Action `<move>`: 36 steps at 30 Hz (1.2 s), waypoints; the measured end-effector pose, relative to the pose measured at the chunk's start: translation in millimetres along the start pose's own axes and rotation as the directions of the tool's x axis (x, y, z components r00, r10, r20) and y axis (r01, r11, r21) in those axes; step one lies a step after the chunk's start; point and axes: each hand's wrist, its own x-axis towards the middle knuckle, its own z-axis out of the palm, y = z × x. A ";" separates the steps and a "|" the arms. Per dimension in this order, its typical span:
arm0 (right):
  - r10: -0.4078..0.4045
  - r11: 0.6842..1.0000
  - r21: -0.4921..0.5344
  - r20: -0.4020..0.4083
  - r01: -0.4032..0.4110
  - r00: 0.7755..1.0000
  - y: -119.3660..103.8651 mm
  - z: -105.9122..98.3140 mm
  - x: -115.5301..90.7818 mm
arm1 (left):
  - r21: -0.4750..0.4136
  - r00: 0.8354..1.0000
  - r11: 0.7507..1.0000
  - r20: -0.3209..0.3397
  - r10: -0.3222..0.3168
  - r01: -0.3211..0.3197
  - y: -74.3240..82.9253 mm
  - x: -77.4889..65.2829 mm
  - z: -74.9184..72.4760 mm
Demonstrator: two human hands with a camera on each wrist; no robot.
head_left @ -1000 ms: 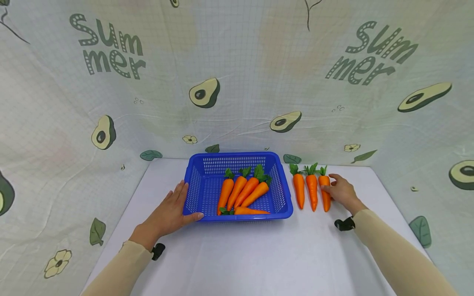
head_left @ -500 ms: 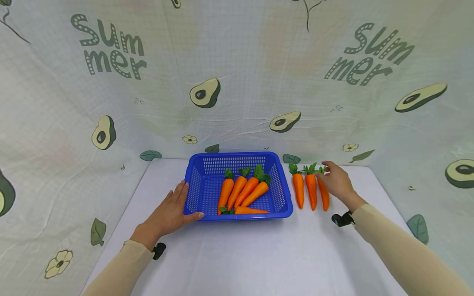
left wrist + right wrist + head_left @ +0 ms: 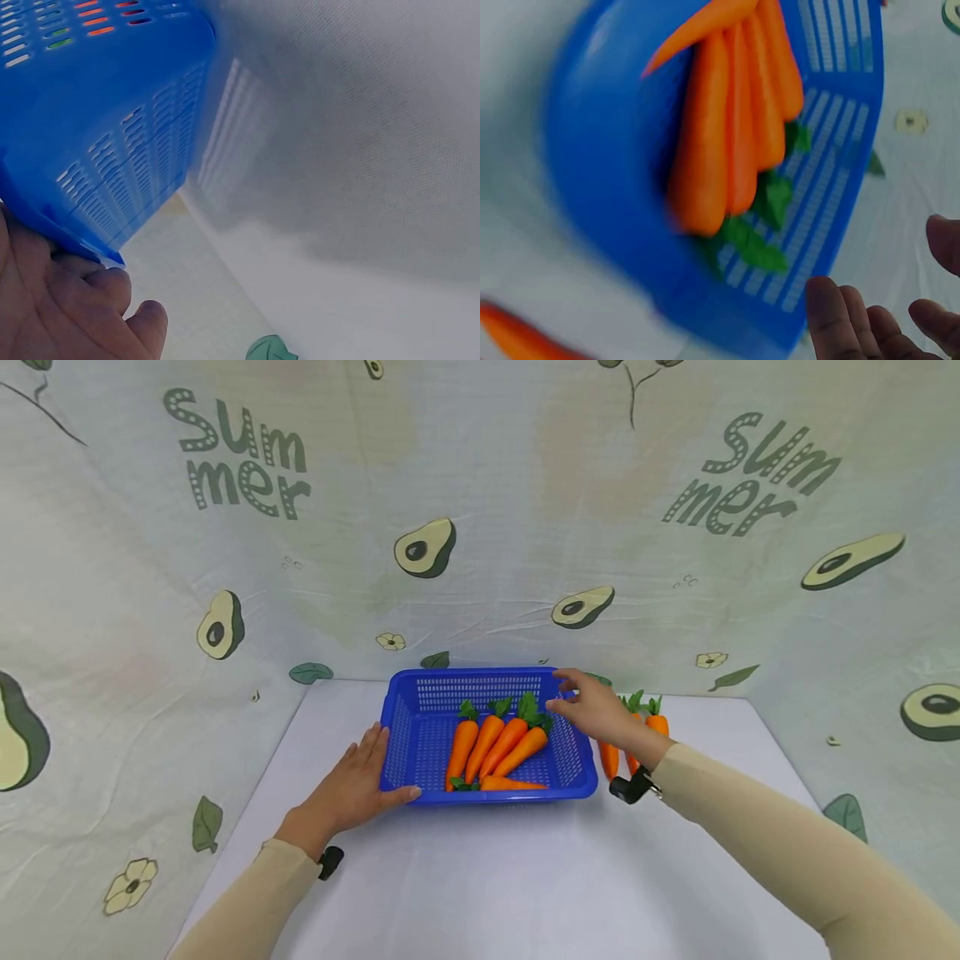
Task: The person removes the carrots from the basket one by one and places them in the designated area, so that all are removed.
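A blue perforated plastic basket (image 3: 420,743) stands on the white table and holds several orange carrots (image 3: 462,747) with green tops. One carrot (image 3: 513,783) lies crosswise along its front wall. My left hand (image 3: 345,789) rests on the basket's left rim, fingers extended, its thumb at the front rim. In the left wrist view its fingers lie against the basket wall (image 3: 75,97). Above the basket's right rim hovers my right hand (image 3: 600,706), fingers slightly bent and apart. Nothing lies between its fingers in the right wrist view. It partly hides the three carrots (image 3: 657,725) on the table.
The three loose carrots lie side by side to the right of the basket. A patterned cloth (image 3: 495,552) with avocado prints hangs behind and around the table (image 3: 480,877). Dark wrist cameras (image 3: 632,785) sit on both wrists.
My right hand has left the rightmost loose carrot and moved left to the basket's right rim. That carrot stays on the table, slightly tilted. My left hand has kept its place on the basket.
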 end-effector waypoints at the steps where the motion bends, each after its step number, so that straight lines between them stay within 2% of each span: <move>1: -0.011 1.000 0.003 0.027 0.011 1.000 -6.6 5.2 4.0 | 0.000 1.000 1.000 0.000 0.001 -0.001 -0.6 0.1 0.3; 4: -0.031 0.999 0.036 0.110 0.027 0.993 -24.5 21.5 15.2 | -0.005 1.000 1.000 0.010 -0.012 0.012 -1.3 0.8 1.2; 10: -0.028 0.990 0.143 0.247 -0.008 0.969 -48.7 57.0 38.5 | -0.017 1.000 1.000 0.007 -0.022 0.022 -4.2 1.2 1.3; 15: -0.029 0.960 0.268 0.362 -0.074 0.932 -59.6 83.4 51.4 | -0.017 0.999 0.999 0.015 -0.028 0.029 -5.3 0.0 0.2; 18: -0.028 0.944 0.310 0.408 -0.110 0.913 -61.9 95.0 56.3 | -0.007 1.000 1.000 0.020 -0.023 0.023 -4.4 -0.3 -0.9; 24: 0.009 0.943 0.296 0.428 -0.150 0.904 -63.2 106.3 61.9 | 0.004 1.000 1.000 0.013 -0.009 0.009 -1.4 0.6 -4.6; 36: 0.013 0.958 0.255 0.416 -0.131 0.909 -63.8 127.5 81.4 | 0.002 1.000 1.000 0.018 -0.015 0.015 -5.3 -0.2 -2.2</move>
